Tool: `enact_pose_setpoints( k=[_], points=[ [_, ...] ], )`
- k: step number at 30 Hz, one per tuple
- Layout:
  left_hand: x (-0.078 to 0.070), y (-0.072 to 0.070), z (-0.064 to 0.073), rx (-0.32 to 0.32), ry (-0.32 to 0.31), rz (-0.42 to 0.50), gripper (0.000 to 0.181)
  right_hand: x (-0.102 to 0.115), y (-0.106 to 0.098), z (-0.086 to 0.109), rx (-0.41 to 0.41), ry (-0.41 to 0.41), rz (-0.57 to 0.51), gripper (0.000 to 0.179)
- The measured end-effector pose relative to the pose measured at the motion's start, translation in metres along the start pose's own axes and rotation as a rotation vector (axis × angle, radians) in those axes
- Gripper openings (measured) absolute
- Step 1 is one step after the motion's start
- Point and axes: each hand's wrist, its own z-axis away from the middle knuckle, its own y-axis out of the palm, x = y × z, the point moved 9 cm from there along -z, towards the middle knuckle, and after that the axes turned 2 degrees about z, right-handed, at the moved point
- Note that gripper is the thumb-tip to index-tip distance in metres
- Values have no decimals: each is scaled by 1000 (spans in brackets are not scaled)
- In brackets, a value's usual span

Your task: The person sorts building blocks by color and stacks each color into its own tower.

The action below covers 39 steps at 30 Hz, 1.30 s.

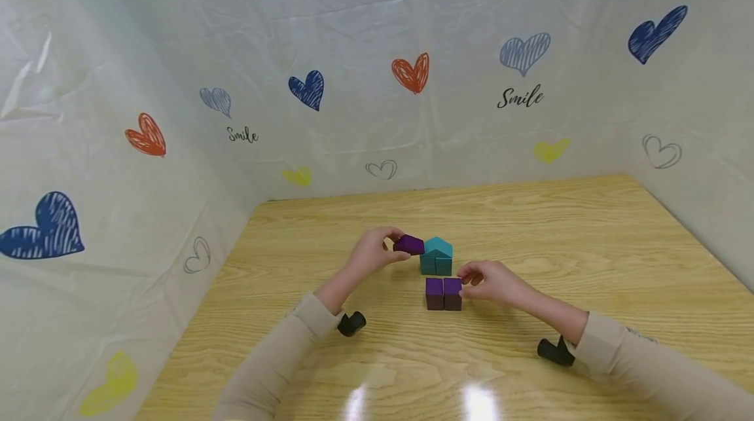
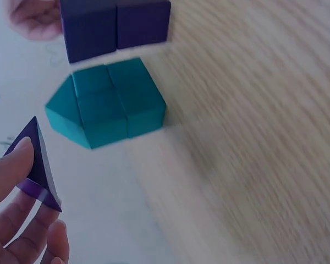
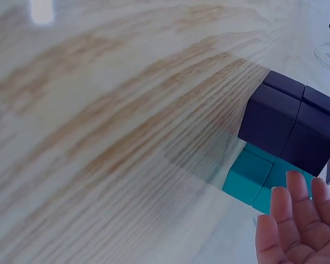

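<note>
My left hand (image 1: 370, 252) pinches a purple triangular block (image 1: 409, 244) between thumb and fingers, raised off the table. In the left wrist view, the thumb presses one triangular face of this block (image 2: 39, 159). Just right of it stands a small teal house shape (image 1: 436, 256), blocks with a pointed top piece. Nearer to me, two purple blocks (image 1: 434, 295) stand side by side. My right hand (image 1: 493, 281) is beside the right-hand purple block, its fingers loosely extended in the right wrist view; whether a fingertip touches the block I cannot tell.
The blocks stand on a light wood-grain table (image 1: 530, 224). A white sheet (image 1: 353, 133) printed with hearts and "Smile" hangs behind the table and along its sides. Black devices (image 1: 352, 323) are fixed at both sleeve cuffs.
</note>
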Motion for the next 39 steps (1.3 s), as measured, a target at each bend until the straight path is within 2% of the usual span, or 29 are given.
enact_pose_setpoints(
  k=[9,15,22,30,39],
  points=[
    [-29,11,18,7,89,-5,38,3,-1,1,-4,-27,4,28],
    [-39,26,23,44,110,-31,40,4,-1,2,-8,-38,13,29],
    [-49,43,27,89,124,-93,42,2,-2,3,-3,-6,21,32],
    [-53,55,31,96,144,-183,44,0,0,2,4,-36,22,30],
    [-53,56,34,81,151,-181,42,5,0,4,-9,-53,35,31]
  ],
)
